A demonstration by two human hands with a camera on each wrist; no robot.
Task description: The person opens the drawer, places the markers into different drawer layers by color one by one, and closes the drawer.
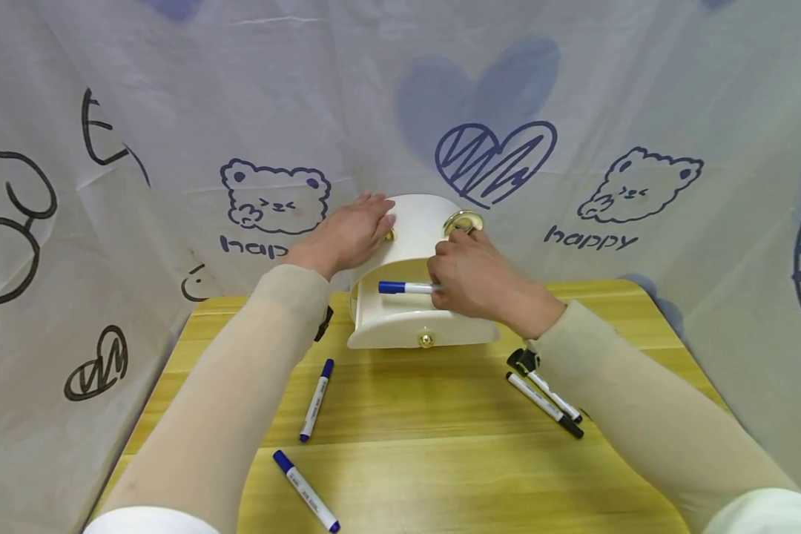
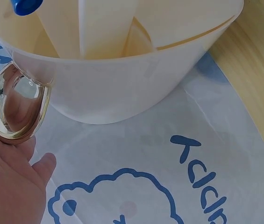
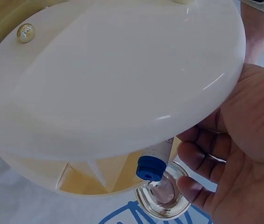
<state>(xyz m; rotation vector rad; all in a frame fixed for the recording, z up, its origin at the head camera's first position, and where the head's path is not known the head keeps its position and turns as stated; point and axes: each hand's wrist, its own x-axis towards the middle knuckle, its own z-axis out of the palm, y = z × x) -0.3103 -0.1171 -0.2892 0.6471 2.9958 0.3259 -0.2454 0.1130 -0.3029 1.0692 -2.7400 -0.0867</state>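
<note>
A white, rounded box (image 1: 419, 219) stands at the back of the table, its front flap (image 1: 390, 334) lowered and a gold knob (image 1: 426, 339) on that flap. At its mouth my right hand (image 1: 477, 278) holds a blue-capped marker (image 1: 410, 288) lying nearly level; the marker's blue end (image 3: 151, 168) shows close to my fingers in the right wrist view. Beside this hand is a round gold fitting (image 1: 463, 221) on the box. My left hand (image 1: 357, 230) rests against the box's left side, fingers extended, touching the other gold fitting (image 2: 19, 105).
Two blue-capped markers (image 1: 317, 400) lie on the table's (image 1: 400, 415) left half. Two black-ended markers (image 1: 544, 403) lie close together at the right, near my forearm. A patterned white cloth (image 1: 374, 96) hangs behind and at both sides.
</note>
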